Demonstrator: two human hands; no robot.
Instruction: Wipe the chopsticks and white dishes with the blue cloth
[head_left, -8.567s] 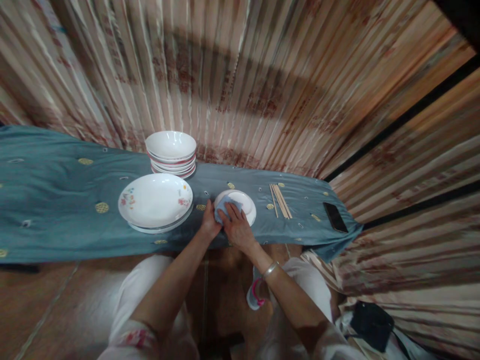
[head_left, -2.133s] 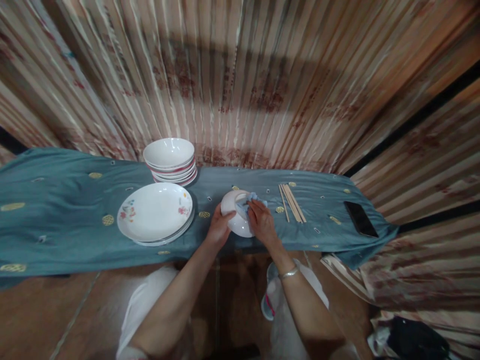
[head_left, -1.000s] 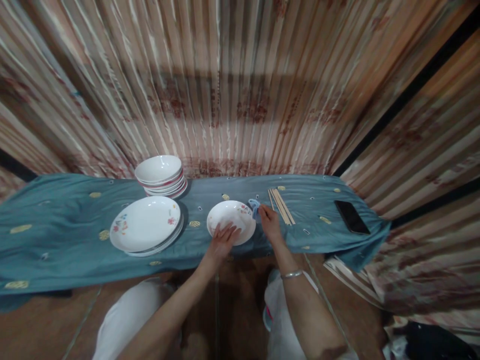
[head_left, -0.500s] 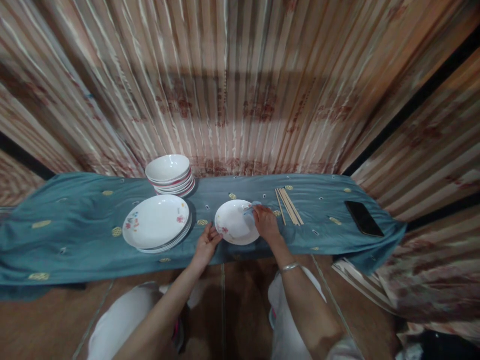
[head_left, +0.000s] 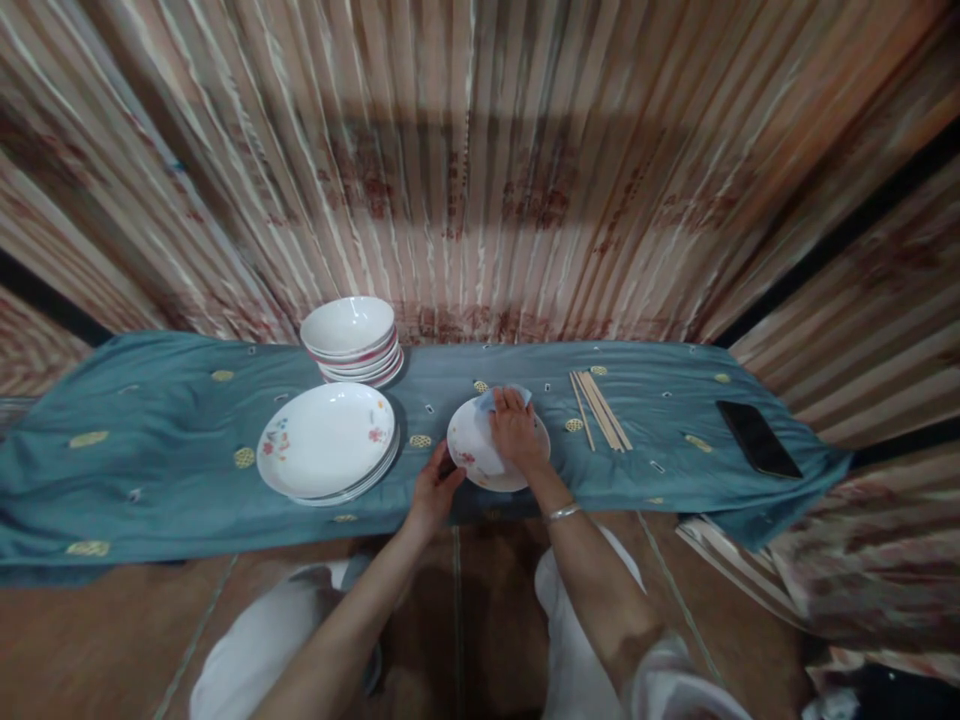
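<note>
A white plate with a floral rim (head_left: 480,472) lies in front of me on the cloth-covered table. My left hand (head_left: 437,485) grips its near left edge, thumb at the rim and fingers partly hidden beside it. Over the plate's upper middle, my right hand (head_left: 516,430) presses a pale blue cloth (head_left: 517,394) against the surface. Part of the cloth is hidden under the fingers. Left of the plate is a stack of larger white floral plates (head_left: 326,440). Behind that stack stand several nested white bowls (head_left: 351,325) with red bands.
Several wooden chopsticks (head_left: 600,410) lie right of the plate. Farther right, a black phone (head_left: 759,438) rests near the table's end. The table wears a blue-green cloth (head_left: 180,430) with yellow motifs. A pleated patterned curtain (head_left: 480,200) hangs directly behind it.
My right hand has moved from the plate's right rim to its middle, with the cloth now spread beneath the fingers. My left hand stays at the plate's edge. The camera view has shifted slightly.
</note>
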